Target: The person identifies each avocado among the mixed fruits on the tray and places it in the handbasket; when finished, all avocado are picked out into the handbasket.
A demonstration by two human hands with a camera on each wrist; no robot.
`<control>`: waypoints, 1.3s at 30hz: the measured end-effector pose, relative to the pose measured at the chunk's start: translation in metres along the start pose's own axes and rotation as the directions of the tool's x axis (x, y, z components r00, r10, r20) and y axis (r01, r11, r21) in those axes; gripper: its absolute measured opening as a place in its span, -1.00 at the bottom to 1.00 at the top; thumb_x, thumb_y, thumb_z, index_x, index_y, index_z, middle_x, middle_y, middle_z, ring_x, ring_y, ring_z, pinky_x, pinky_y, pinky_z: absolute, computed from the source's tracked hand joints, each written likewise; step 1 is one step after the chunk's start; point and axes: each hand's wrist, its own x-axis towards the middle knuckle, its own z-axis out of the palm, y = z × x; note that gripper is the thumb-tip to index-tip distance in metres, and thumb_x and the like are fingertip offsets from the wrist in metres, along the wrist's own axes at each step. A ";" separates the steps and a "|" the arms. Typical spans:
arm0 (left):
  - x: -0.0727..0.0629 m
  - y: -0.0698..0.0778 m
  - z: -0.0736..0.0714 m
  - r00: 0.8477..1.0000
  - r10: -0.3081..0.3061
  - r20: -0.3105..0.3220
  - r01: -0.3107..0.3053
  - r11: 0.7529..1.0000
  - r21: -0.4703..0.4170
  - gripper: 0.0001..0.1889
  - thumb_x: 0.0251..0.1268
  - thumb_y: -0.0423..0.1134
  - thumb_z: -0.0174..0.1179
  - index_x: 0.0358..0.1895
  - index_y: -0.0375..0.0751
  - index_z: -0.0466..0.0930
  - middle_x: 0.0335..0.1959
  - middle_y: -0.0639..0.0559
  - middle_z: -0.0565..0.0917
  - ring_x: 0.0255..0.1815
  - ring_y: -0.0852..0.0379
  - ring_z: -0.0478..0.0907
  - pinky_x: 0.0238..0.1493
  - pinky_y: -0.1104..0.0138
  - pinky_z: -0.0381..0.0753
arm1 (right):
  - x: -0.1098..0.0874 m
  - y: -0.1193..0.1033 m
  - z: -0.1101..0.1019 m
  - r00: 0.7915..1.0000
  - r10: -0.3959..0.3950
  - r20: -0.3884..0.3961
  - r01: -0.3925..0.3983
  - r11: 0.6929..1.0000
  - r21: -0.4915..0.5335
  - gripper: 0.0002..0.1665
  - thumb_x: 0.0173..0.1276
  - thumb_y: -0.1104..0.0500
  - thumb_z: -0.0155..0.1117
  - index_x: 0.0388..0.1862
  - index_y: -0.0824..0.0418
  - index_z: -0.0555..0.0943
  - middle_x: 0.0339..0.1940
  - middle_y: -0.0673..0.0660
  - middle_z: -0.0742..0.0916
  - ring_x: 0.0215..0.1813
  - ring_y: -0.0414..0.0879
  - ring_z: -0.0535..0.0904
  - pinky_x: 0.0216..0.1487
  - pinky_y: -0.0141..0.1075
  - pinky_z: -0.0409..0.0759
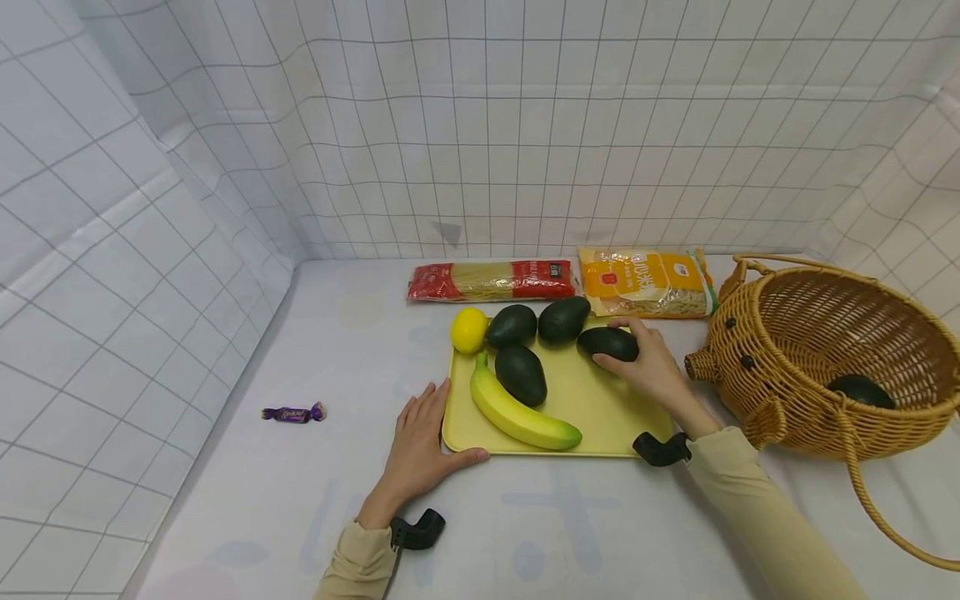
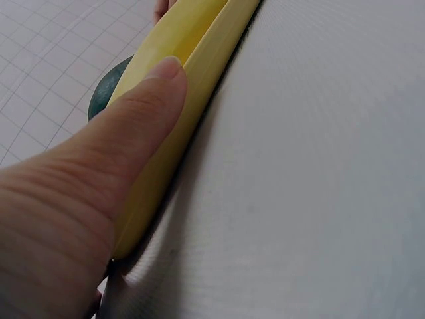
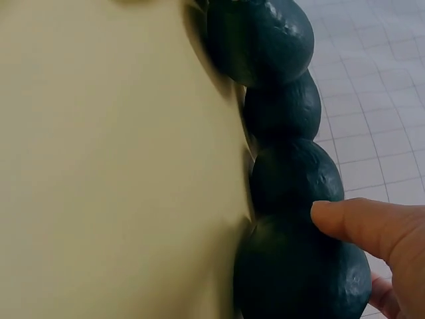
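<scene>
My right hand [image 1: 651,367] grips a dark green avocado [image 1: 606,342] at the right part of the yellow tray [image 1: 618,417]. In the right wrist view the thumb [image 3: 352,218] lies against that avocado [image 3: 299,272], with more avocados in a row beyond it. My left hand [image 1: 420,446] rests by the tray's near left corner, fingers along its side and thumb at the front rim. On the tray lie more avocados [image 1: 521,375], a yellow lemon [image 1: 469,330] and a banana [image 1: 517,417] with a green tip.
A wicker basket [image 1: 795,400] with an animal face stands at the right, one avocado [image 1: 862,390] inside it. Behind the tray lie a red noodle packet [image 1: 487,281] and an orange noodle packet [image 1: 647,283]. A purple wrapped candy [image 1: 293,413] lies at the left.
</scene>
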 end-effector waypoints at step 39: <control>0.002 0.000 0.001 1.000 -0.001 -0.002 0.001 1.000 -0.002 0.20 -0.10 0.37 0.31 0.51 -0.24 -0.08 0.46 -0.17 0.13 0.49 -0.06 -0.10 0.41 -0.01 -0.20 | -0.045 -0.028 -0.019 0.966 -0.180 0.187 0.222 0.946 -0.235 -0.39 0.14 -0.24 0.37 0.10 -0.02 0.47 -0.10 0.22 0.62 -0.16 0.05 0.54 -0.29 -0.09 0.51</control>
